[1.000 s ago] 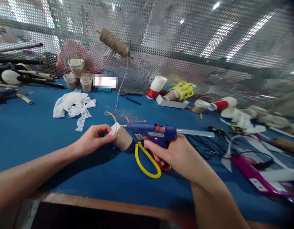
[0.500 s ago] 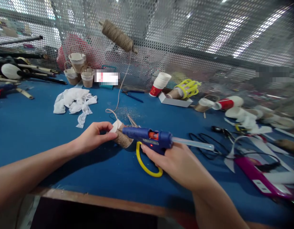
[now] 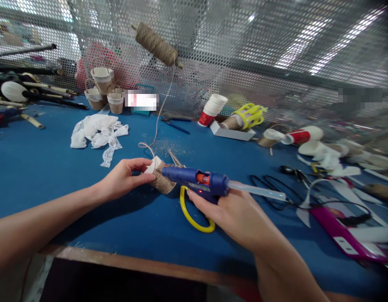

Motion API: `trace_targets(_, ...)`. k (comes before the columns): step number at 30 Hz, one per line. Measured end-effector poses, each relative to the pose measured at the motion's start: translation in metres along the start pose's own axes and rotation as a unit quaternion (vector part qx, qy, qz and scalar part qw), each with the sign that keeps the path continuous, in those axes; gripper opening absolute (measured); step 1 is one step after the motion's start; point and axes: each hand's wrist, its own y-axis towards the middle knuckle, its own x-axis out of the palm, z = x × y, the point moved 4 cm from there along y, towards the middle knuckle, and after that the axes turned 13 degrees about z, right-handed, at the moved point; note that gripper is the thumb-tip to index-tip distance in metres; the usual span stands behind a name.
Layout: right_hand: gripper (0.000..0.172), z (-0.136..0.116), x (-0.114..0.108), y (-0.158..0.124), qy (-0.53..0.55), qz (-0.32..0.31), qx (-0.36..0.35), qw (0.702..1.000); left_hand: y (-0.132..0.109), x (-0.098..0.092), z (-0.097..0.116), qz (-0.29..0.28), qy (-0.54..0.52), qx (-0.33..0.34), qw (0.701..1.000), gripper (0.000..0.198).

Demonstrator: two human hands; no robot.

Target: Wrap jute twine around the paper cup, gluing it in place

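Between the thumb and fingers of my left hand [image 3: 126, 178] is a small paper cup [image 3: 164, 183], tilted on its side and partly wrapped in brown twine. Its white rim end points up and left. My right hand [image 3: 234, 214] is closed round the handle of a blue glue gun [image 3: 194, 180], whose nozzle meets the cup's twine or hovers just over it; I cannot tell which. A clear glue stick [image 3: 258, 191] juts from the gun's back. Partly hidden beneath the gun lie scissors with yellow handles [image 3: 194, 222]. Twine [image 3: 158, 119] runs from the cup up to a hanging spool [image 3: 156, 44].
White lace [image 3: 96, 130] lies on the blue table at left, with several twine-wrapped little buckets [image 3: 101, 86] behind. Stacked paper cups [image 3: 212, 109] lean at the back. On the right are black cables [image 3: 266, 188] and a magenta box [image 3: 335, 230]. A perforated metal screen [image 3: 244, 50] stands behind.
Both hands keep almost the same pose, the glue gun still at the cup. The glue stick reaches slightly further right, and the view has shifted a little.
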Motion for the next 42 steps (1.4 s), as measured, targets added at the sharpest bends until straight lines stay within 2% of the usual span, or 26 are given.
trace_targets(19,0.014,-0.003,-0.002,0.002,-0.019,0.011,-0.017,1.000,0.001,-0.001,0.002,-0.003,0.054,0.040,0.998,0.027)
trace_targets(28,0.015,0.005,-0.003,0.001,-0.022,0.016,0.011,1.000,0.001,-0.003,0.003,-0.006,0.094,0.075,0.993,0.029)
trace_targets(34,0.011,0.005,-0.003,0.001,-0.017,0.008,0.029,0.999,0.000,-0.003,0.006,-0.001,0.097,0.071,0.993,0.027)
trace_targets(38,0.016,0.007,-0.004,0.001,-0.013,0.020,0.052,0.998,0.000,-0.004,0.005,0.003,0.098,0.071,0.993,0.029)
trace_targets(42,0.015,0.007,-0.004,0.000,-0.007,0.011,0.029,1.000,0.000,-0.004,0.003,-0.001,0.095,0.075,0.993,0.029)
